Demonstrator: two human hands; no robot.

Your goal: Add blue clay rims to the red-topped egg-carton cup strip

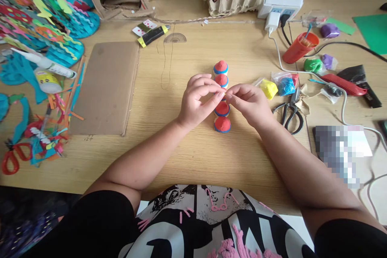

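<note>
A row of several small red-topped pieces with blue rims runs away from me across the wooden table, pale bases showing under some. Over the middle of this row, my left hand is closed in a pinch of thumb and fingertips. My right hand pinches from the other side, its fingertips meeting those of the left. Whatever is between them is too small to make out; a tiny reddish bit seems to show. Both hands hide part of the row's middle.
Bagged yellow clay, blue clay and black-handled scissors lie to the right. Behind are a red cup, a power strip and egg trays. Cardboard, paper scraps and red-handled scissors lie left.
</note>
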